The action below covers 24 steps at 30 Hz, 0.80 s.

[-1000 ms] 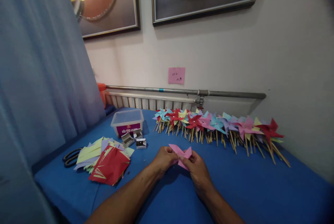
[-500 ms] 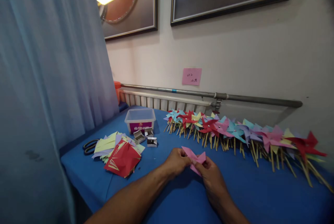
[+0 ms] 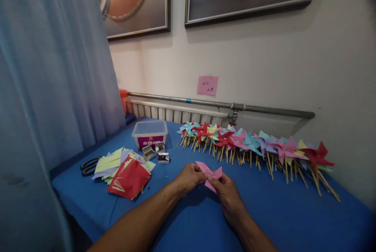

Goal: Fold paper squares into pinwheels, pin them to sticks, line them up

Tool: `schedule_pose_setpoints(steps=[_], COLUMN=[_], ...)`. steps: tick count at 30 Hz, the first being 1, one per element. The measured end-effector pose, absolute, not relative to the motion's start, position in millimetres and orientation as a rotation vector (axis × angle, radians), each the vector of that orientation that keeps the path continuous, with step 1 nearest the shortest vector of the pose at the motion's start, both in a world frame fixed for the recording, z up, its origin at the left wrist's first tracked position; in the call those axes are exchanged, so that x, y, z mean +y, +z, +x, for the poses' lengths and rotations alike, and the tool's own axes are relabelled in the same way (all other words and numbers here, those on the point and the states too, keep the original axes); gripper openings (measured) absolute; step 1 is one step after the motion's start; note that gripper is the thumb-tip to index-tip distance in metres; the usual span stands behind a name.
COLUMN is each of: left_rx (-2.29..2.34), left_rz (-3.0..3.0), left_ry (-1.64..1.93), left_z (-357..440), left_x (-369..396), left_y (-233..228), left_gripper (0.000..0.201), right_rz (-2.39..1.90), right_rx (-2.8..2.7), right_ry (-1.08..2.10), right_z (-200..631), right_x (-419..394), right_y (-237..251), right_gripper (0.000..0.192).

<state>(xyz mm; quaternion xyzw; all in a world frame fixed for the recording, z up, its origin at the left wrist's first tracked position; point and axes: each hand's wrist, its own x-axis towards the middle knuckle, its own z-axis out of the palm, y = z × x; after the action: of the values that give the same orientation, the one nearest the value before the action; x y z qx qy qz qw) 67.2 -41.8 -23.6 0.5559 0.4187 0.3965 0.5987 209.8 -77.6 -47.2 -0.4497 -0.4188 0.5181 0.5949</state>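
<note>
Scissors and cut paper squares lie left on the blue tabletop. Center, the left hand and right hand pinch a pink pinwheel, apparently mid-fold; next, pinning calls for steadiness. Finished pinwheels line the right.

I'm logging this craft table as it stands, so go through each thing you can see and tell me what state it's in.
pink paper: partly folded, pinched by both hands above the table.
left hand: gripping the paper's left side.
right hand: gripping its right side.
pinwheels: finished, lying in a row by the wall.
paper stack: loose, fanned out, red on top.
plastic box: lid on.
scissors: lying flat, blades hidden under paper.
small cartons: open.
</note>
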Motion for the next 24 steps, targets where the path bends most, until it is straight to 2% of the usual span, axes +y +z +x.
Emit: schedule_pose_setpoints(steps=[9,15,19,24], left_rx=[0.902,0.887,0.88,0.835], left_rz=[1.281,1.307,1.242,1.193], left_ry=[0.933,0.965,0.964,1.079], left_z=[66.7,65.6,63.7,60.6], left_x=[-42.6,-41.9,-42.4,-40.4], left_y=[-20.2,-20.1,-15.5,-12.7], left_gripper=[0.02,0.019,0.026,0.044], right_rz=[-0.994,-0.993,-1.015,-1.033], right_rx=[-0.917,-0.917,-0.931,-0.944], right_ry=[1.32,1.323,1.272,1.247], right_z=[208.2,208.0,208.9,209.8], right_x=[-82.8,-79.4,-77.6,-79.8], right_y=[-41.2,-44.6,-47.2,-45.9], right_gripper=[0.036,0.043,0.046,0.045])
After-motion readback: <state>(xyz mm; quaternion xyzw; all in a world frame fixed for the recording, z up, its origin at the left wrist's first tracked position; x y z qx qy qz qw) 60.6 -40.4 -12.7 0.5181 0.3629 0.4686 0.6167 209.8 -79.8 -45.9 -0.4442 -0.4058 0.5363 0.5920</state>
